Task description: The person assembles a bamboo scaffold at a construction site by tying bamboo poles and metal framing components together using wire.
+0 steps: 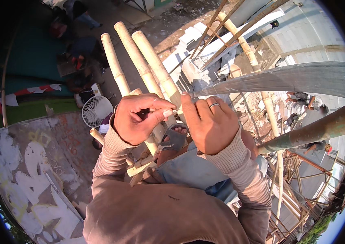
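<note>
My left hand (142,118) is closed in a pinch, thumb against forefinger. Whatever lies between those fingertips is too small to name. My right hand (213,124), with a ring on one finger, is beside it with the fingers bent down and pressed together; anything in its grip is hidden. Both hands are above several pale bamboo poles (140,61) that point away from me. The narrow end of a grey metal strip (278,79) comes close to my right fingertips; I cannot tell whether they touch. Below, my sandalled foot (174,138) is over the bamboo.
A thick, weathered pole (310,130) slants in from the right. Bamboo uprights (270,114) and thin poles stand beyond. Far below are rubble (197,36), a white round lattice basket (96,111) and people in shade. A paint-marked wall (34,179) is at left.
</note>
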`<move>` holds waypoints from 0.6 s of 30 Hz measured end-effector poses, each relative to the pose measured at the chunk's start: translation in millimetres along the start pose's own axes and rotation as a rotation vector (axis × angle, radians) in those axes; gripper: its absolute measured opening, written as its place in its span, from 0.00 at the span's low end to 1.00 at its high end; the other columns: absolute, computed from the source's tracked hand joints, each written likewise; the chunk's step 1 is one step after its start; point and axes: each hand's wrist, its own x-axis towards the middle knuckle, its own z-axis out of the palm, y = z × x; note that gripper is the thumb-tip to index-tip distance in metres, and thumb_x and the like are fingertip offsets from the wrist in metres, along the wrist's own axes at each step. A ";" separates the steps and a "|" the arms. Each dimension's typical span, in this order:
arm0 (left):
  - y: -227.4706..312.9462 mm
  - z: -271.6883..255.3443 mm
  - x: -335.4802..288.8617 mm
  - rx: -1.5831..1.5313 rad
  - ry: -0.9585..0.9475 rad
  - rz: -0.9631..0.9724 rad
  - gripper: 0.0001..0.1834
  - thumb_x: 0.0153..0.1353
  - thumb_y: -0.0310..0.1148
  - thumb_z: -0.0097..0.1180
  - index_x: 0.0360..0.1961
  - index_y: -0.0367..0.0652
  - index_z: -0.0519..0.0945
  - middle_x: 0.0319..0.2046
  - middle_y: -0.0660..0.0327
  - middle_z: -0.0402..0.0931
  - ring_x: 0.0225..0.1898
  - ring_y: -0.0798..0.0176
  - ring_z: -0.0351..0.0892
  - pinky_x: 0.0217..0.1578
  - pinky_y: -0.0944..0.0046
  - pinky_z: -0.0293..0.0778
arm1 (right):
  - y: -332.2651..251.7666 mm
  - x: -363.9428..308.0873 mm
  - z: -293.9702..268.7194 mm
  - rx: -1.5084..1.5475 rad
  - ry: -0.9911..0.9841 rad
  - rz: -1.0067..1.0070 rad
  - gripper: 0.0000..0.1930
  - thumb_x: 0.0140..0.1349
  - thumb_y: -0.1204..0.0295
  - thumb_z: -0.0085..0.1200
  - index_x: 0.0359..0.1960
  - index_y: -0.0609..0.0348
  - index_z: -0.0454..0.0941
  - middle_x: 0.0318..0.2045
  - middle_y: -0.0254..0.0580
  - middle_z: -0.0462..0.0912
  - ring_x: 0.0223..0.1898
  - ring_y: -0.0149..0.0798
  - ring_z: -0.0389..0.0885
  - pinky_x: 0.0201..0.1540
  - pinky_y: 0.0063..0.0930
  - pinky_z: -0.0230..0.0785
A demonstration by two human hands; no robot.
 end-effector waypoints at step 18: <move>129.7 -11.3 43.5 0.974 -0.114 1.302 0.23 0.40 0.44 0.72 0.29 0.36 0.81 0.16 0.68 0.67 0.15 0.70 0.62 0.14 0.69 0.54 | 10.3 -80.5 -164.0 1.180 -0.214 0.446 0.20 0.61 0.86 0.47 0.55 0.65 0.73 0.31 0.45 0.83 0.26 0.36 0.82 0.27 0.27 0.74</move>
